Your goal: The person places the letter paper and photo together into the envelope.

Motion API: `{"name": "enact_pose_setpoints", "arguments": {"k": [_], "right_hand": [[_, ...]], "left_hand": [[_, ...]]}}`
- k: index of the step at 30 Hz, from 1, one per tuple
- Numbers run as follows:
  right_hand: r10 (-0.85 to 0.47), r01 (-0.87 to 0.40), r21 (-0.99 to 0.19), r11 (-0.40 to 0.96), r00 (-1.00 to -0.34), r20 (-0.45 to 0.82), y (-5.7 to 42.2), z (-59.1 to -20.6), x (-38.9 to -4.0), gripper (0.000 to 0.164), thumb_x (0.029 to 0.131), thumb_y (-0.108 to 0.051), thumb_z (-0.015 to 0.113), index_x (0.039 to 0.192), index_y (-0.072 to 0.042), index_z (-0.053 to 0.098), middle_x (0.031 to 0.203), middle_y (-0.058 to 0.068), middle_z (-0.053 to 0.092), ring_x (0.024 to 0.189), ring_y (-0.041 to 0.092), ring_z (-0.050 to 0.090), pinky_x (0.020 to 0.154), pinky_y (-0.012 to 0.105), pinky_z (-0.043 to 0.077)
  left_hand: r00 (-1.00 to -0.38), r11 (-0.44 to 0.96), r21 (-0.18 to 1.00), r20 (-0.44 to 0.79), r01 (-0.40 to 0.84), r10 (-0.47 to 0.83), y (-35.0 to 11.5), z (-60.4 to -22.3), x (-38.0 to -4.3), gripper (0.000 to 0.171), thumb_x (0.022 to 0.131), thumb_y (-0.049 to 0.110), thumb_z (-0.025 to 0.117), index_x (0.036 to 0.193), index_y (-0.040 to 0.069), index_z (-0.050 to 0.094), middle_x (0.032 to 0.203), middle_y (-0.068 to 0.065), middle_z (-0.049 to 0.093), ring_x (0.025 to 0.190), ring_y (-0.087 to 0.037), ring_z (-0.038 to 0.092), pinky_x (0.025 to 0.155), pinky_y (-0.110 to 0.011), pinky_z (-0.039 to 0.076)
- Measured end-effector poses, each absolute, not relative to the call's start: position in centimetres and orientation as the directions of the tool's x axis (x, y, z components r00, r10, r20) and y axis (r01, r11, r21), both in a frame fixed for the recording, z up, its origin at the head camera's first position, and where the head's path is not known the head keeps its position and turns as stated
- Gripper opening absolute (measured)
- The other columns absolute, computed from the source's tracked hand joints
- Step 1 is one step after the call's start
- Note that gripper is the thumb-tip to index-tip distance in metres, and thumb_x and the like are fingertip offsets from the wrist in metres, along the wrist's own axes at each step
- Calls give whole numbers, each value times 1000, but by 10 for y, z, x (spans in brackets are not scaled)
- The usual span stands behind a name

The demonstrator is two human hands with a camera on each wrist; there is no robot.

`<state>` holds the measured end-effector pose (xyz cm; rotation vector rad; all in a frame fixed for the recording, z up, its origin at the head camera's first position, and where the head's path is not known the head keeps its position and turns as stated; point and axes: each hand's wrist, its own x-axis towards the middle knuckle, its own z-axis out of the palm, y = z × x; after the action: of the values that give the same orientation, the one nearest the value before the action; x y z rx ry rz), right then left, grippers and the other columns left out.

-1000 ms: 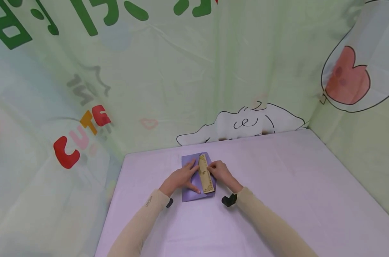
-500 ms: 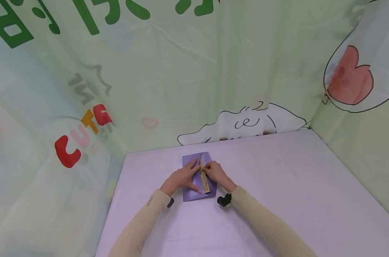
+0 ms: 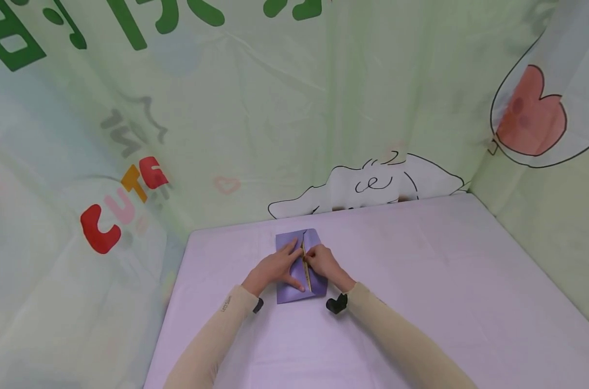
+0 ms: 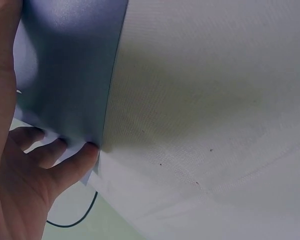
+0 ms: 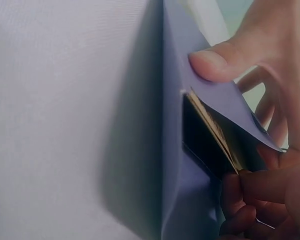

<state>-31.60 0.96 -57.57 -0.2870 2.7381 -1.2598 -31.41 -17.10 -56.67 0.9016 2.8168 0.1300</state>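
Observation:
A purple envelope (image 3: 287, 296) lies on the table with a slit-like opening along its length. Out of the opening shows a thin sliver of a tan printed card (image 3: 308, 276); the rest is inside. My left hand (image 3: 274, 267) rests spread on the envelope, thumb and fingers apart, left of the opening. My right hand (image 3: 325, 262) pinches the card's edge, close to the left index finger. In the right wrist view, the tan layered edges (image 5: 210, 119) sit between the two purple walls, and the left thumb (image 5: 212, 65) presses on the upper wall.
A lilac cloth covers the table (image 3: 421, 259). Behind it hangs a pale green printed curtain (image 3: 275, 119) with letters and cartoon drawings. Dark devices sit at both wrists, the right one (image 3: 336, 303) below the envelope's corner.
The right hand has moved left with the card, which has slid into the envelope from a wide strip to a thin sliver. The left hand has stayed in place.

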Motion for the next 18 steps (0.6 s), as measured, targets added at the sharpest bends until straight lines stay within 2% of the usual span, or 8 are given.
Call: {"name": "enact_pose_setpoints", "arguments": {"k": [5, 10, 14, 18], "right_hand": [[-209, -128, -759, 638, -978, -11, 12, -577, -314, 22, 92, -8, 65, 73, -2, 73, 62, -1, 57, 55, 11, 47, 51, 22, 35], [-251, -137, -759, 636, -967, -35, 18, -575, -309, 24, 94, -13, 64, 75, -2, 72, 61, -4, 53, 55, 9, 45, 51, 21, 34], [-306, -173, -733, 658, -951, -51, 29, -568, -303, 22, 97, -17, 63, 87, -1, 74, 71, 0, 63, 64, 11, 52, 58, 23, 41], [-345, -218, -708, 671, -938, -38, 42, -564, -297, 20, 97, -14, 62, 99, 3, 73, 90, 10, 73, 79, 17, 63, 74, 32, 52]], "left_hand": [[-797, 807, 137, -132, 575, 590, -166, -566, -314, 93, 65, 76, 77, 132, 22, 42, 166, -20, 20, 150, -36, 31, 104, -48, 49], [-798, 810, 141, -143, 569, 586, -165, -564, -312, 92, 65, 75, 77, 133, 23, 43, 166, -20, 20, 150, -37, 31, 103, -48, 50], [-799, 812, 130, -146, 568, 583, -167, -564, -311, 94, 65, 76, 77, 135, 23, 42, 166, -20, 20, 150, -37, 31, 104, -49, 49], [-797, 810, 119, -148, 574, 586, -168, -563, -311, 97, 65, 75, 77, 137, 23, 41, 165, -21, 21, 150, -37, 32, 102, -49, 51]]}}
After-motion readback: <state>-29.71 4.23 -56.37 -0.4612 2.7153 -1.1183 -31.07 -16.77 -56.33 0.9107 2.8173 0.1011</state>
